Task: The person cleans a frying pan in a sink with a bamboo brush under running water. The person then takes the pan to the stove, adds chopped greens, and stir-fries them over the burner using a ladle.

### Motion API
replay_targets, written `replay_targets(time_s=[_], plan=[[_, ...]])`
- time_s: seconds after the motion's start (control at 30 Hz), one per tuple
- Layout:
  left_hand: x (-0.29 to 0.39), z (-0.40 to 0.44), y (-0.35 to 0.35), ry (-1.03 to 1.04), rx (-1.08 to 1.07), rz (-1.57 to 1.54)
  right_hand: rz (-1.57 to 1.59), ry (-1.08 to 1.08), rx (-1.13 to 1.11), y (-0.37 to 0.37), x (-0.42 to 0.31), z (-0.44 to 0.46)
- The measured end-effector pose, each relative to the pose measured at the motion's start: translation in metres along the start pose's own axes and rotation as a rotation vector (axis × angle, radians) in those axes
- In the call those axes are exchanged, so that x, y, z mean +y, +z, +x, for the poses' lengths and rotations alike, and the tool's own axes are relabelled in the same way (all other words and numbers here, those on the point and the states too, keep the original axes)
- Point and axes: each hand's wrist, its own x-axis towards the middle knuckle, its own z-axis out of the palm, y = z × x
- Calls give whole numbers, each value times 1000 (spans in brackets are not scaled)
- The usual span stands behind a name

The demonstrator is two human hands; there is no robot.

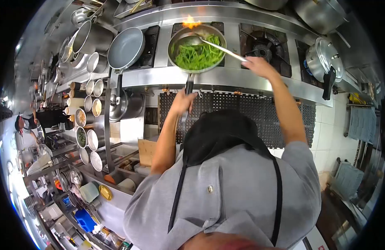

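Observation:
My left hand is wrapped round the black handle of a frying pan on the front of the stove. Sliced green vegetables fill much of the pan. With my right hand I grip the pale handle of a metal ladle, which slants down to the left into the pan. Its bowl lies near the pan's far side, above the greens. Orange flame flares at the pan's far rim.
A grey frying pan rests left on the stove, its handle jutting out front. To the right are a bare burner and a lidded pressure cooker. Several ingredient containers line the left rack. Below lies a black rubber mat.

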Motion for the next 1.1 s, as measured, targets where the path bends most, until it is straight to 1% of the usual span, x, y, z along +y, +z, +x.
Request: replay_targets(time_s=[0.07,0.1,0.13,0.17,0.2,0.23,0.27,0.33,0.37,0.4,0.47,0.5,0.53,0.6,0.63,0.7,0.73,0.8,0.83,0.87,0.93,0.97,1.0,1.07,1.1], plan=[[0,17,5,-3,72,2,-100,-33,2,13,-23,-2],[-3,-5,5,-24,-27,136,-96,-84,-71,-7,-23,-13],[5,-41,16,-15,42,-82,-60,-261,67,-14,-7,-29],[17,-61,16,-1,60,-108,-86,-140,-52,-40,-22,-57],[28,-74,10,6,74,-170,-126,-254,-7,-42,1,-71],[32,-91,12,-13,92,-249,-32,82,-210,-64,-47,-88],[40,-77,3,-50,29,-196,-50,82,-268,-53,-41,-89],[42,-41,2,-8,77,-197,-133,-112,-157,-49,-28,-62],[32,-24,8,34,130,-222,-203,-15,-36,-40,-50,-57],[13,-12,16,96,172,-221,-239,-26,47,-33,-63,-53],[-2,-24,34,134,155,-302,-454,135,156,-19,-104,-55],[-10,-33,38,102,137,-300,-563,153,187,-13,-115,-59],[-17,-38,40,107,141,-298,-603,129,199,-11,-118,-66],[-12,-40,36,72,134,-306,-475,110,138,-13,-115,-91],[-8,-36,31,65,117,-305,-493,110,116,-13,-104,-104],[10,-17,15,83,119,-313,-243,-200,138,-11,-80,-116],[15,-4,10,118,101,-292,-248,-194,134,-9,-84,-114],[8,21,17,161,167,-287,-314,29,178,0,-101,-93],[0,24,23,170,190,-244,-448,79,254,7,-110,-80],[-8,17,32,174,212,-203,-449,91,260,14,-119,-81],[-14,-4,36,187,154,-295,-613,163,313,18,-136,-79],[-14,0,29,184,150,-262,-603,97,329,22,-124,-90],[-17,3,25,170,146,-236,-602,99,319,30,-107,-102],[-22,34,9,155,157,-62,-250,-42,383,40,-81,-118],[-17,46,2,142,150,-55,-215,25,379,46,-90,-116]])
